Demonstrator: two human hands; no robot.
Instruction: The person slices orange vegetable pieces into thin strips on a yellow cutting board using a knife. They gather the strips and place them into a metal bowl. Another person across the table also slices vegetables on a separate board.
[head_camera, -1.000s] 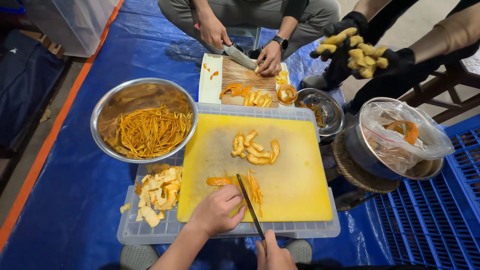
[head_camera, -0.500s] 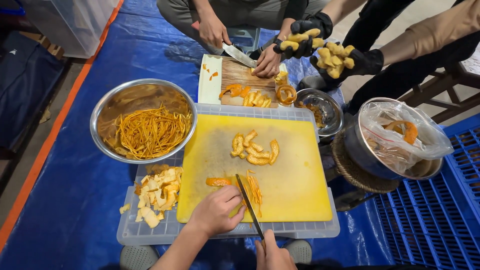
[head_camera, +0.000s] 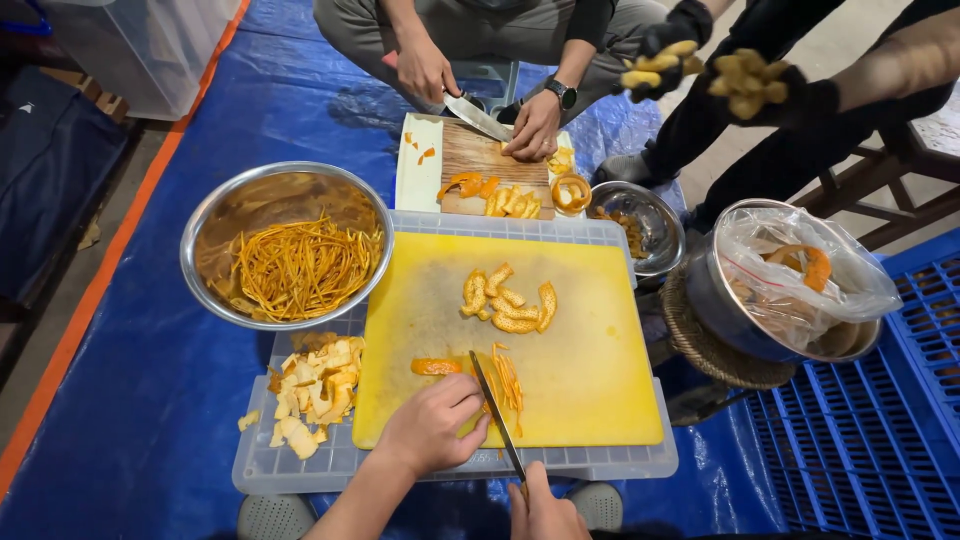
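My left hand (head_camera: 432, 424) presses down on a piece of orange peel at the near edge of the yellow cutting board (head_camera: 590, 330). My right hand (head_camera: 545, 512) grips the handle of a knife (head_camera: 493, 410), whose blade rests on the board just right of my left fingers. Thin cut peel strips (head_camera: 508, 377) lie beside the blade. One loose peel piece (head_camera: 435, 367) sits left of the blade. A small pile of peel pieces (head_camera: 507, 300) lies mid-board.
A steel bowl of peel strips (head_camera: 290, 262) stands at left, pale scraps (head_camera: 313, 385) on the clear crate lid (head_camera: 300, 462). Opposite, another person cuts peel with a knife on a wooden board (head_camera: 480, 160). A third person's gloved hands (head_camera: 720, 70) hover above. Bag-lined pot (head_camera: 780, 285) and blue crate (head_camera: 880, 430) stand at right.
The gloved hands at the top right have moved apart and shifted. My hands and knife stay almost where they were on the yellow board.
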